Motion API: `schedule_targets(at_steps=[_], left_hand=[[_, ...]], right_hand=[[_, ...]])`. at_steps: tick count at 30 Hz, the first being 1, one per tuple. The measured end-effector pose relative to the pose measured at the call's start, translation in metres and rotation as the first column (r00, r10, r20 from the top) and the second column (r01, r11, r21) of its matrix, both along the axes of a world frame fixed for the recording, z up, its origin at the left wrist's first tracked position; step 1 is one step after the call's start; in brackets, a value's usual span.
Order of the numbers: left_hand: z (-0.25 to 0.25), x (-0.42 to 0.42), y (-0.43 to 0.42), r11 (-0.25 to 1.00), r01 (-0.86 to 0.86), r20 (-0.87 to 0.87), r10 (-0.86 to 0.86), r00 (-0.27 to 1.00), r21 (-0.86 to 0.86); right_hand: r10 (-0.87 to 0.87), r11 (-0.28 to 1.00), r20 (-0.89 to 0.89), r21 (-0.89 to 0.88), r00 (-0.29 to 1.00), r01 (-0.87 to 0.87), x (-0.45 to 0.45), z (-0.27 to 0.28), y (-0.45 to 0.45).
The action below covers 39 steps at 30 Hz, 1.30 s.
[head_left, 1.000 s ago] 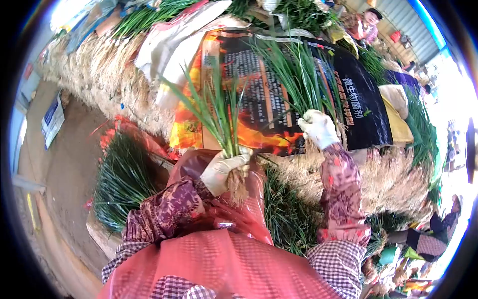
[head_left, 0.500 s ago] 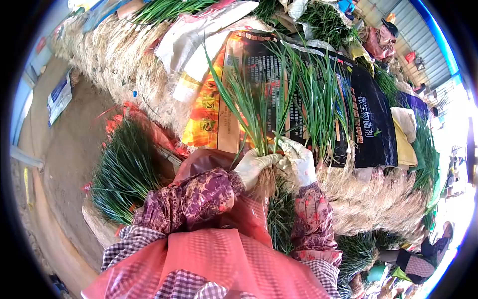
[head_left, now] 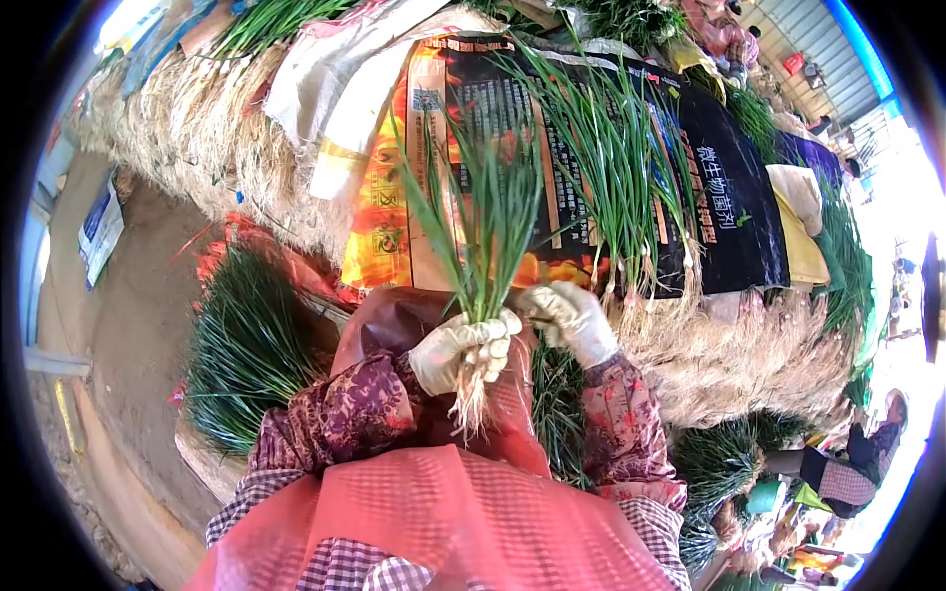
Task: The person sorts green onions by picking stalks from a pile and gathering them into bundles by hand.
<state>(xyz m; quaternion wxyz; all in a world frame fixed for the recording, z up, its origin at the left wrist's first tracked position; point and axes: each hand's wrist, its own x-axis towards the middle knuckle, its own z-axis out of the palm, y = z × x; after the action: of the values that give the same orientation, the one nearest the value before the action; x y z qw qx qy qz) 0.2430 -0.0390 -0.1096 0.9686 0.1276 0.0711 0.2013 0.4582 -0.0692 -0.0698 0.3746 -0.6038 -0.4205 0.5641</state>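
Observation:
My left hand (head_left: 463, 352), in a pale glove, is closed round a bunch of spring onions (head_left: 486, 241), green leaves upward. Their stringy roots (head_left: 471, 399) hang below the fist. To the right, my gloved right hand (head_left: 572, 320) is apart from the bunch, its fingers loosely curled and slightly blurred, with nothing visible in them. Just beyond it, more loose spring onions (head_left: 626, 187) lie on a black and orange printed sack (head_left: 734, 197), small white bulbs and roots toward me.
Long stacks of rooted bundles (head_left: 729, 364) support the sack. A large green bunch (head_left: 246, 345) stands at my left, beside red netting (head_left: 236, 246). White sacking (head_left: 345, 98) covers part of the back stack. Another person (head_left: 847, 468) is at the far right.
My left hand has drawn the bunch left and toward me. My right hand has come off the bunch, leaving a gap between the hands. The camera view has shifted slightly.

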Motion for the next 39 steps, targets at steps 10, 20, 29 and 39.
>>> schedule_targets(at_steps=[10,20,29,39], left_hand=[[0.006,-0.004,-0.004,0.992,-0.066,-0.126,0.080,0.989,0.106],[-0.003,0.001,-0.018,0.998,-0.041,-0.175,0.048,0.983,0.042],[0.004,-0.021,-0.008,0.974,-0.196,-0.137,0.211,0.968,0.111],[0.010,-0.023,-0.003,0.956,-0.200,-0.197,0.243,0.950,0.215]], right_hand=[[-0.135,0.988,0.038,0.080,0.990,0.131,-0.001,0.000,-0.014],[-0.157,0.987,-0.173,0.004,0.972,0.160,-0.050,-0.017,0.004],[-0.275,0.959,0.721,0.159,0.636,0.234,0.029,0.048,-0.014],[-0.381,0.919,0.523,0.307,0.762,0.248,0.106,0.029,0.011]])
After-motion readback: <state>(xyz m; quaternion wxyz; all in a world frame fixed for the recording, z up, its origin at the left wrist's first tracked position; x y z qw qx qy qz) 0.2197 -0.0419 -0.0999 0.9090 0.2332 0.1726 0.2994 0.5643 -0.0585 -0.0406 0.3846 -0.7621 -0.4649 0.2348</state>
